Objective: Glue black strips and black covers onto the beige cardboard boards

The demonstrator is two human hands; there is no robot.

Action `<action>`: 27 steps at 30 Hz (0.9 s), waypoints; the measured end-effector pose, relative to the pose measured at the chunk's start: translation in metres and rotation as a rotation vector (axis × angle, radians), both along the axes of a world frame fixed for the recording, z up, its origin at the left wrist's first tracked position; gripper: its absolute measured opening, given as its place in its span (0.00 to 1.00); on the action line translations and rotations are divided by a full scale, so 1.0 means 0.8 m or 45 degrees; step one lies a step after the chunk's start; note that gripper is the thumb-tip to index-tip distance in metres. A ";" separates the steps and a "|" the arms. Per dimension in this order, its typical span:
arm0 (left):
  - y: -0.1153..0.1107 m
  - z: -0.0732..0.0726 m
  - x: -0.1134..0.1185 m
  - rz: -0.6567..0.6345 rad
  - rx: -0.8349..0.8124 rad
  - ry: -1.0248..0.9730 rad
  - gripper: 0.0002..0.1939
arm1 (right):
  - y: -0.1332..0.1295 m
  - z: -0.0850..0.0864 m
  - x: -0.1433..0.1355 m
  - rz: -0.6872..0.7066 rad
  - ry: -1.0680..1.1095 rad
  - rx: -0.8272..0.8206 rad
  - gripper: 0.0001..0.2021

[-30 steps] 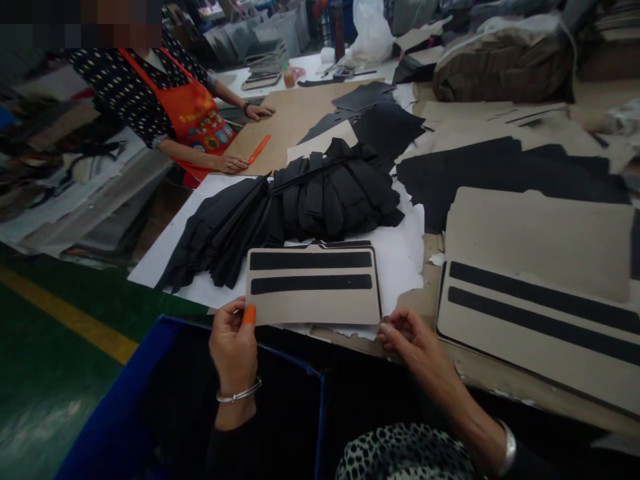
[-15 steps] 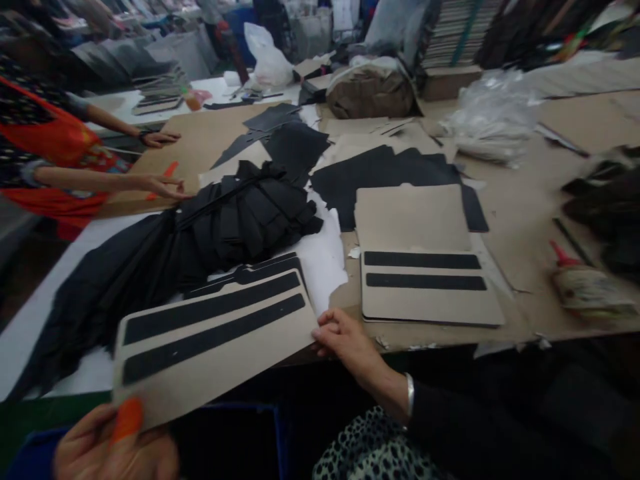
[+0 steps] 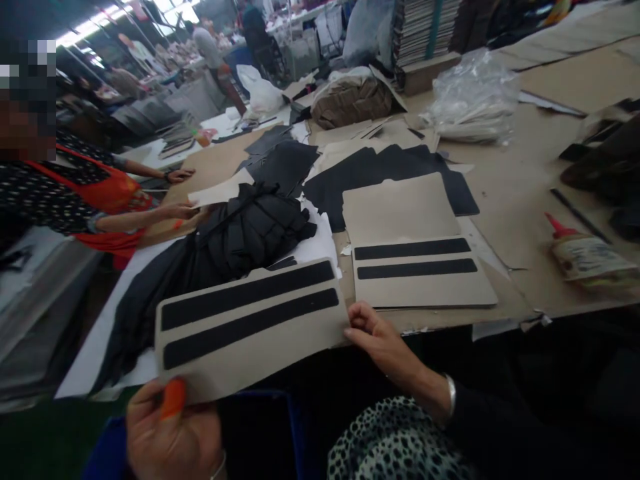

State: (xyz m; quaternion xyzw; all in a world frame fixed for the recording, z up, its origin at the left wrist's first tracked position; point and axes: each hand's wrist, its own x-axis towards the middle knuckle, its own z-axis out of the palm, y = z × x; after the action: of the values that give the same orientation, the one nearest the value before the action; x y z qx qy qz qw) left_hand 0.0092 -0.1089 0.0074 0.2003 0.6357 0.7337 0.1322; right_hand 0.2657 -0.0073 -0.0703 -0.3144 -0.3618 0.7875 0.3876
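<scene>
A beige cardboard panel (image 3: 260, 360) with two black strips is held up, tilted, over the front edge of the table. My left hand (image 3: 175, 427), an orange cover on its thumb, pinches the panel's lower left corner. At the right end, my right hand (image 3: 383, 343) grips the edge between thumb and fingers. Just right of it on the table lies a stack of similar panels (image 3: 425, 290), the top one also bearing two black strips. Behind that stack is a plain beige piece (image 3: 400, 207). Black fabric strips (image 3: 240, 233) lie heaped beyond the held panel.
Across the table at left, a co-worker in a red apron (image 3: 115, 193) holds a pale sheet (image 3: 223, 189). Black sheets (image 3: 370, 173) lie fanned mid-table. A glue bottle (image 3: 585, 253) with a red nozzle and a clear plastic bag (image 3: 475, 100) are at right. A blue bin (image 3: 295, 427) stands below.
Both hands and the panel have shifted right in view, and the panel now covers more of the black-edged pieces behind it. The co-worker now holds a pale sheet. The view has tilted upward.
</scene>
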 end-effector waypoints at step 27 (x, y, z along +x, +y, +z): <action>0.046 -0.046 0.086 -0.335 -0.127 -0.248 0.16 | -0.020 -0.008 0.102 -0.333 0.027 -0.377 0.21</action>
State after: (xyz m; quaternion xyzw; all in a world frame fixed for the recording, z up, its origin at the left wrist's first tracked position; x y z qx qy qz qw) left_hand 0.0779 -0.0724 -0.0297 0.2029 0.6239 0.6936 0.2977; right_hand 0.3474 -0.0232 -0.0769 -0.4040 -0.1941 0.7783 0.4397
